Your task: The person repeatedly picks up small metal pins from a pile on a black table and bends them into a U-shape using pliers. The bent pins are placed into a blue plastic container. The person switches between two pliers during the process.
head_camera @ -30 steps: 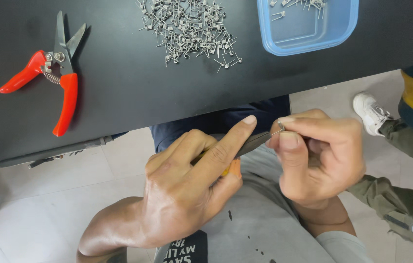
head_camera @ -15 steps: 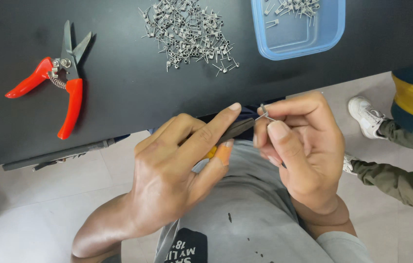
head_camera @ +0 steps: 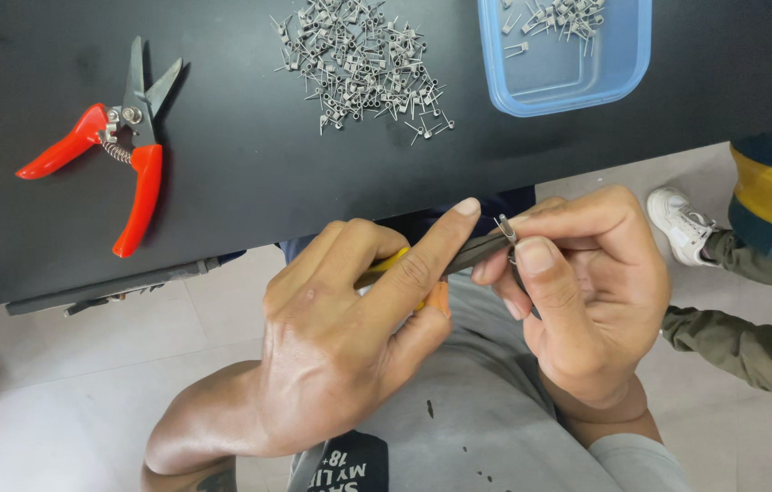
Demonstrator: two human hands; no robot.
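The left hand [head_camera: 349, 337] was closed round slim pliers [head_camera: 459, 258], forefinger laid along them for steadying, their tip meeting a tiny wire coil [head_camera: 504, 228] pinched in the right hand [head_camera: 586, 301], below the worktop [head_camera: 222, 182] edge. Fingers hid most of the coil; its shape stayed unclear.

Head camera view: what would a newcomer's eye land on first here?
Probably the two hands close together below the table edge: the left hand grips a slim dark tool whose tip meets a tiny metal piece pinched by the right hand. Next, the red-handled cutters lying at the left of the black table, and the pile of small metal parts beside a blue tray.
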